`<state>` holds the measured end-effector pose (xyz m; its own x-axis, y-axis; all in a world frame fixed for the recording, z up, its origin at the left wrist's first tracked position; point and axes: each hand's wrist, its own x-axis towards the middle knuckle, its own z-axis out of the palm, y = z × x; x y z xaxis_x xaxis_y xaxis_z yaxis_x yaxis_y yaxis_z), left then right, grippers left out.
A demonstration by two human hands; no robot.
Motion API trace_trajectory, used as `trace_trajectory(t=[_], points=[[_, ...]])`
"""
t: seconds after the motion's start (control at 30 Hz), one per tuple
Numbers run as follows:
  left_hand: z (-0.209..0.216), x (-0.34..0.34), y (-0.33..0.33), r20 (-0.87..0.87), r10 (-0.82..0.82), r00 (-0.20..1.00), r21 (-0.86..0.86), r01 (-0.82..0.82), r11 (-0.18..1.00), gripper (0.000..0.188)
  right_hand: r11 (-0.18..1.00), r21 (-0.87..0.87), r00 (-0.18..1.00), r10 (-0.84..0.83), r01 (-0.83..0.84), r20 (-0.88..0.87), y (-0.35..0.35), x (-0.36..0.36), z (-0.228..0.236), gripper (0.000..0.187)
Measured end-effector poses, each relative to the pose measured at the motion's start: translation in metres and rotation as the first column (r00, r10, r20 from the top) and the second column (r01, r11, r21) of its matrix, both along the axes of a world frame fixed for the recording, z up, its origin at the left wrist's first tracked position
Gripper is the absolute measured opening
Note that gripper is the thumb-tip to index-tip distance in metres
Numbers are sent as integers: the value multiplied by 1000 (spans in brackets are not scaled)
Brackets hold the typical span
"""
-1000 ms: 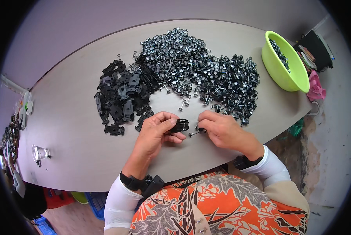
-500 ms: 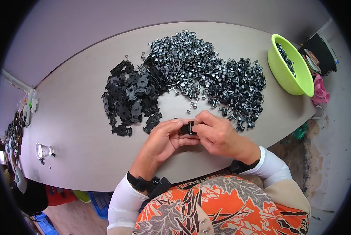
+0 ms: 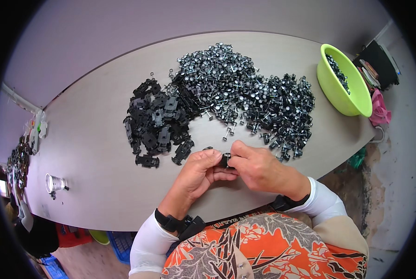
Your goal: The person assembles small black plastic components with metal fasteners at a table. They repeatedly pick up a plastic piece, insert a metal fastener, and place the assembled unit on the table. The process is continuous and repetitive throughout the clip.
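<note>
My left hand (image 3: 194,172) grips a small black plastic toy car chassis (image 3: 225,161) between thumb and fingers, over the near part of the table. Closed in a pinch, my right hand (image 3: 259,163) presses its fingertips to the right end of that piece, where a bit of a silver wheel axle shows; the fingers cover most of it. Beyond my left hand lies a heap of black chassis (image 3: 165,135), one of them close to my fingers. A big pile of wheel axles (image 3: 222,76), silver rods with small black-and-silver wheels, spreads across the far middle and right.
A lime-green basin (image 3: 328,86) holding more wheel axles stands at the table's right edge. Loose axles (image 3: 227,134) lie just past my hands. At the left sits a small clear cup (image 3: 54,182) with bits beside it. Another person's sleeve (image 3: 26,218) shows at far left.
The view has shifted slightly, so the table sits a little lower. My right fingers have closed further over the chassis, hiding more of the axle; the left hand keeps its grip.
</note>
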<state>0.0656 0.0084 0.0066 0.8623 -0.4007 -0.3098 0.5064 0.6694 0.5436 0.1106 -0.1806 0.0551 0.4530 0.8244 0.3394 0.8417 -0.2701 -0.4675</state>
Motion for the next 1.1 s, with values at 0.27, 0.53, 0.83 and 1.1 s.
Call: trace_trajectory(t=[0.27,0.53,0.83,1.1], points=[[12,-16,-3,107,40,993,152,-56,987,17,995,95,999,-23,26,-36,2,-11,-8,19],[20,-42,13,104,26,994,557,-80,827,23,968,227,972,152,-110,-179,5,-21,-15,21],[52,-142,113,126,146,981,846,-183,500,25,995,43,989,-87,93,-117,-28,25,-17,26],[67,-137,112,379,67,923,841,-313,-441,34,979,-145,990,-144,144,8,-7,11,-41,22]])
